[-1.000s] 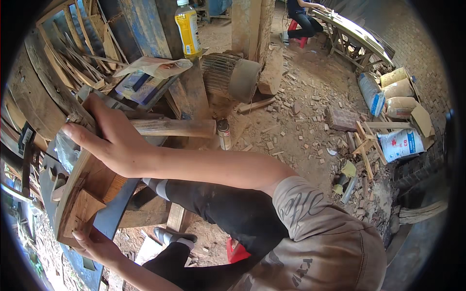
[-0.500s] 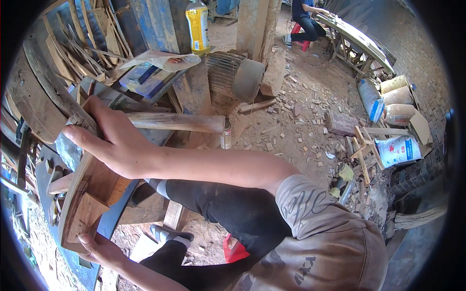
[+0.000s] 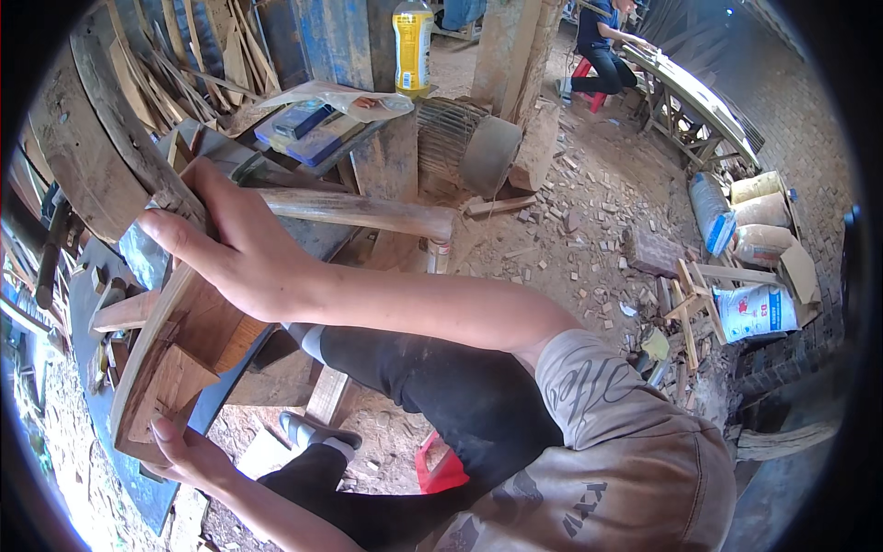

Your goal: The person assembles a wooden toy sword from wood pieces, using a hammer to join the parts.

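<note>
A curved wooden piece (image 3: pixel 184 374) with a boxed-in hollow lies in front of me, over a dark blue board (image 3: pixel 138 497). My left hand (image 3: pixel 191 457) grips its near end, with the thumb on the inner face and the fingers tucked underneath. Farther along, my right hand (image 3: pixel 253 262) is wrapped over the far end, fingers partly hidden. Its thumb points toward a big rounded wheel-like part (image 3: pixel 87 152) with a worn dark band; whether wood and band touch there is unclear. Beyond the right wrist juts a wooden bar (image 3: pixel 368 211).
A yellow-labelled bottle (image 3: pixel 412 51) and a blue box (image 3: pixel 317 143) stand beyond my right hand. A motor with a pulley (image 3: pixel 490 158) sits near a post. Wood scraps litter the floor (image 3: pixel 589 202). Sacks (image 3: pixel 762 212) line the right; a person (image 3: pixel 602 46) sits at a far bench.
The surroundings have shifted rightward and slightly down in view. Both hands keep their hold on the curved wooden piece, which sits almost where it was against the wheel-like part.
</note>
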`<state>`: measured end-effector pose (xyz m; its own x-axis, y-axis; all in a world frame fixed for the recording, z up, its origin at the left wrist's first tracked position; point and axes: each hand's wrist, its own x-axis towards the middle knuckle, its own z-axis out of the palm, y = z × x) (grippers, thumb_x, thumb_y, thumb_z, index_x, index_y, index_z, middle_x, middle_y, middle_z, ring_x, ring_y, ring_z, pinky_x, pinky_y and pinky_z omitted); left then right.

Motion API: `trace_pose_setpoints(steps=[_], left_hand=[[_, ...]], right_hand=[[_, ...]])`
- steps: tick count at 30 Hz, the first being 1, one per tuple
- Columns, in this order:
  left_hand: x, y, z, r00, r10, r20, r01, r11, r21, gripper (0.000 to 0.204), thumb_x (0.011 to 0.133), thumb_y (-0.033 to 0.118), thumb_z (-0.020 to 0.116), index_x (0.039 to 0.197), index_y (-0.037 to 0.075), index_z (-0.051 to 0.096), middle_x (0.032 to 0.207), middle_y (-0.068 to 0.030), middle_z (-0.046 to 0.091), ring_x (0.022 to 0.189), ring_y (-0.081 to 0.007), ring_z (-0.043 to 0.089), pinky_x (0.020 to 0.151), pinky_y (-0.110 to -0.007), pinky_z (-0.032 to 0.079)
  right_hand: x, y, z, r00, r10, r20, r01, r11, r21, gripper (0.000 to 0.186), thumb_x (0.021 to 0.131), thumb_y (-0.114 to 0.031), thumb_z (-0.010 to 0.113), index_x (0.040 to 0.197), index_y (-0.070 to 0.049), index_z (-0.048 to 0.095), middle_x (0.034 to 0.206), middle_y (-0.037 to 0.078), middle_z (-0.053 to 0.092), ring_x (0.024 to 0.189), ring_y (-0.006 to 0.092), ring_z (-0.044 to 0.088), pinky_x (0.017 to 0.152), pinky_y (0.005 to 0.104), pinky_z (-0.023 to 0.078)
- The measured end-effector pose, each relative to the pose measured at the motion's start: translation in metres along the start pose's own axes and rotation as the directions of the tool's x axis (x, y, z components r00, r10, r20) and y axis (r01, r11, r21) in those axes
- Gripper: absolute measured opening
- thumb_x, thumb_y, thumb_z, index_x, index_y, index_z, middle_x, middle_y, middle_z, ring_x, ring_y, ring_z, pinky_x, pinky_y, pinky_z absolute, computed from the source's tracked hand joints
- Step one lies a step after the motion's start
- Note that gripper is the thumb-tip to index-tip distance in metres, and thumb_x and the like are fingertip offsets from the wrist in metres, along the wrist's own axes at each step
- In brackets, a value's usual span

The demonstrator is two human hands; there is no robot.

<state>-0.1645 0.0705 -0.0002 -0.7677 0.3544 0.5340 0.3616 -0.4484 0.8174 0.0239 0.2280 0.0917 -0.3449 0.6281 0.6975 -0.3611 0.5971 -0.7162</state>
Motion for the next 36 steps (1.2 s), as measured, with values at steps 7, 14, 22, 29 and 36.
trace_pose_setpoints(steps=[7,14,22,29,36], left_hand=[[-0.005,-0.002,-0.002,0.999,0.032,0.019,-0.03,0.997,-0.071,0.099,0.078,0.045,0.09,0.145,-0.01,0.041,0.138,-0.0218,0.055,0.127,-0.0336,0.057,0.113,-0.05,0.047],[-0.01,0.005,0.004,0.999,0.037,0.011,-0.036,0.997,-0.067,0.106,0.07,0.043,0.096,0.146,-0.008,0.041,0.142,-0.0204,0.053,0.131,-0.0347,0.055,0.118,-0.051,0.044],[-0.009,0.004,0.008,0.991,0.133,-0.005,-0.133,0.991,0.013,0.112,0.067,0.054,0.096,0.143,-0.007,0.042,0.137,-0.0192,0.055,0.127,-0.0334,0.057,0.112,-0.05,0.049],[-0.012,-0.002,0.008,0.99,0.133,-0.046,-0.134,0.991,-0.017,0.108,0.064,0.051,0.097,0.139,-0.006,0.044,0.136,-0.0185,0.055,0.125,-0.0344,0.058,0.113,-0.052,0.049],[-0.011,-0.005,0.003,0.98,0.175,-0.09,-0.176,0.984,-0.005,0.101,0.067,0.034,0.097,0.142,-0.007,0.043,0.134,-0.0205,0.055,0.122,-0.0344,0.059,0.11,-0.05,0.052]], right_hand=[[0.001,-0.003,0.002,0.999,-0.049,0.006,0.049,0.999,0.014,0.051,0.104,-0.044,0.06,0.108,0.006,0.051,0.082,0.021,0.063,0.075,0.0272,0.063,0.068,0.0409,0.047],[0.001,0.001,0.001,0.993,-0.109,-0.041,0.11,0.994,0.007,0.048,0.104,-0.048,0.061,0.11,-0.001,0.054,0.077,0.005,0.057,0.069,0.0112,0.051,0.061,0.0308,0.04],[0.001,-0.003,0.001,0.997,-0.075,-0.009,0.075,0.997,-0.004,0.049,0.103,-0.043,0.062,0.105,0.005,0.05,0.077,0.02,0.063,0.068,0.026,0.062,0.063,0.0407,0.046],[0.001,-0.003,-0.001,0.997,-0.072,-0.004,0.071,0.997,-0.024,0.05,0.103,-0.043,0.061,0.106,0.005,0.051,0.077,0.02,0.063,0.069,0.0268,0.063,0.064,0.0415,0.046],[0.0,0.001,0.002,0.998,-0.057,-0.004,0.057,0.998,-0.02,0.048,0.104,-0.048,0.062,0.108,-0.001,0.056,0.078,0.005,0.058,0.069,0.0112,0.053,0.061,0.0302,0.041]])
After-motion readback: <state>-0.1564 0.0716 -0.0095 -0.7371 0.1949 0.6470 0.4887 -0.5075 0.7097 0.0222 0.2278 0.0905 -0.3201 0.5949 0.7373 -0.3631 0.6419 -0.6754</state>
